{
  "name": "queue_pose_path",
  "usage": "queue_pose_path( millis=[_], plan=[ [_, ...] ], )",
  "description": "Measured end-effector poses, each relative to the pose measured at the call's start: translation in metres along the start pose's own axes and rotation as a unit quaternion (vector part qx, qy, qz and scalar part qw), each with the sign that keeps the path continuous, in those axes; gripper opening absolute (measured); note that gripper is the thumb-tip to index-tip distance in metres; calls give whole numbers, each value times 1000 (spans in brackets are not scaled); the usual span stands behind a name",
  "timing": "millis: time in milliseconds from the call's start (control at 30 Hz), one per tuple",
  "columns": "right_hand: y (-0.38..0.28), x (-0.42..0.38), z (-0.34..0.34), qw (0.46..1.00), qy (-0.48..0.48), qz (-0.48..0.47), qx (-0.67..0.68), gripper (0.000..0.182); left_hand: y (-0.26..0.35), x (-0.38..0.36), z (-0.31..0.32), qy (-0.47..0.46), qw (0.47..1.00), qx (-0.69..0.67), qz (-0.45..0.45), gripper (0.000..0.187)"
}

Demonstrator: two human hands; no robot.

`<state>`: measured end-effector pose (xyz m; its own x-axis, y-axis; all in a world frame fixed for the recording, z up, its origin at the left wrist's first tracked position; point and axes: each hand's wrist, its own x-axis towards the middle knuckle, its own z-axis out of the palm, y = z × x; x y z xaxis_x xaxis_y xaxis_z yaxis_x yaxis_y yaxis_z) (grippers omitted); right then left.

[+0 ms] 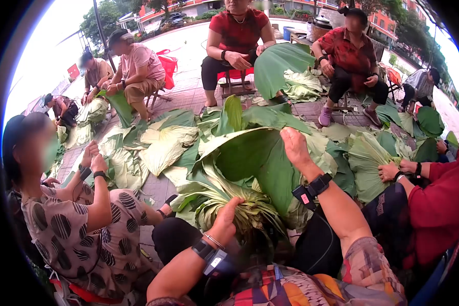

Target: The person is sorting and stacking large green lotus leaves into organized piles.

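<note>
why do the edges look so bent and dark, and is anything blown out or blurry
Head view: a fisheye lens bends the scene and leaves a black rim around it; the sky at upper left is blown out white; daylight is soft, with no hard shadows; the left hand gripping the leaf bundle and the right hand on it look sharp; nearby faces are blurred.

The big folded leaf is deep green on its upper face and paler green beneath. Below it, the stalk bundle is yellowish green. Left of the leaf, a person's blouse is beige with dark striped circles. Beyond the leaf, a seated person's top is red over black trousers. Below the leaf, the wearer's sleeve is a multicoloured patchwork print, and both wrist straps are black.
</note>
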<state>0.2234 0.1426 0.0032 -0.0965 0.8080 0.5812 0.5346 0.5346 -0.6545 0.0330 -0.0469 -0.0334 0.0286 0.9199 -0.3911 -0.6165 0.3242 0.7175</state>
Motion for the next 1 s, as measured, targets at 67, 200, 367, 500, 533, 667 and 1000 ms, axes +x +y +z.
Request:
queue_pose_path(
  millis=[67, 200, 367, 500, 533, 667, 1000],
  plan=[
    [1, 8, -16, 998, 55, -12, -32, 25, -6, 14, -12, 5, 999, -27, -38, 24],
    [-18, 11, -44, 987, 138, -45, -64, 17, -6, 19, -11, 28, 994, -55, -93, 23],
    [-16, 0, -23, 964, 98, -213, -125, 17, -10, 21, -14, 10, 992, -80, -94, 23],
    [0, -25, 8, 958, -250, -80, -116, 28, -8, 22, -10, 20, 991, -72, -108, 23],
    [-5, -34, 16, 947, -313, -24, -66, 34, -10, 23, -13, 19, 991, -71, -109, 23],
    [-13, -62, 33, 855, -494, -18, 154, 44, -16, 32, -22, 23, 993, -84, -79, 22],
    [-28, -65, 29, 765, -580, 150, 236, 39, -6, 25, -10, 5, 992, -92, -91, 20]
  ],
)
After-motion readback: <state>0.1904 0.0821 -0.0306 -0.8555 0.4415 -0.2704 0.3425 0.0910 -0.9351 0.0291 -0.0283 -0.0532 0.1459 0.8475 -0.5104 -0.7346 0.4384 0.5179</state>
